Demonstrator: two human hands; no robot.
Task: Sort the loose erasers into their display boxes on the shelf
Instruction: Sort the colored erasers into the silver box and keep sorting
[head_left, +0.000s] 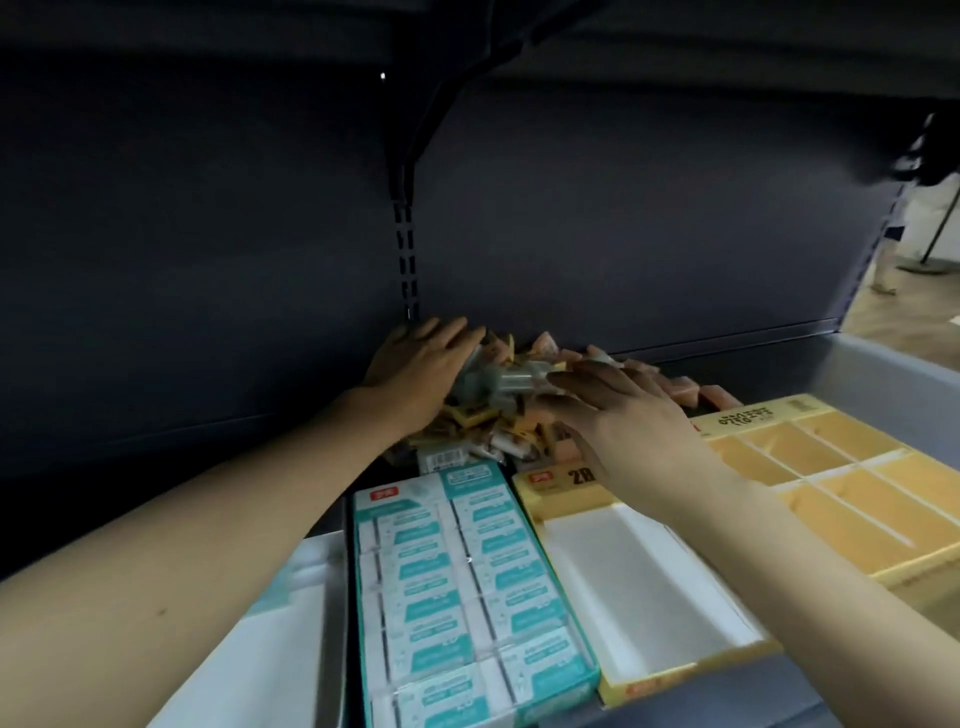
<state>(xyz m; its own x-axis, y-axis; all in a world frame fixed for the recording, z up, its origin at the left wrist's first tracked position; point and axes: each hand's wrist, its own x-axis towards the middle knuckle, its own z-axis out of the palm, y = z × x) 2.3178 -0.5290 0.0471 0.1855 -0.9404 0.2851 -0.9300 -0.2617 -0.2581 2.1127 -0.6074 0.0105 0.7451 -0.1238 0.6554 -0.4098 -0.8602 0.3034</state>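
A heap of loose erasers, orange, yellow and clear-wrapped, lies at the back of the shelf against the dark rear panel. My left hand rests on the heap's left side with fingers straight. My right hand lies flat on the heap's right side, fingers stretched over it. Nearer to me stand three display boxes: a teal and white box packed with wrapped erasers, a yellow box with a bare white floor, and a yellow box with dividers on the right.
A white box sits at the lower left. The dark shelf above hangs low overhead, with a slotted upright behind. The grey shelf edge ends at the right, with floor beyond.
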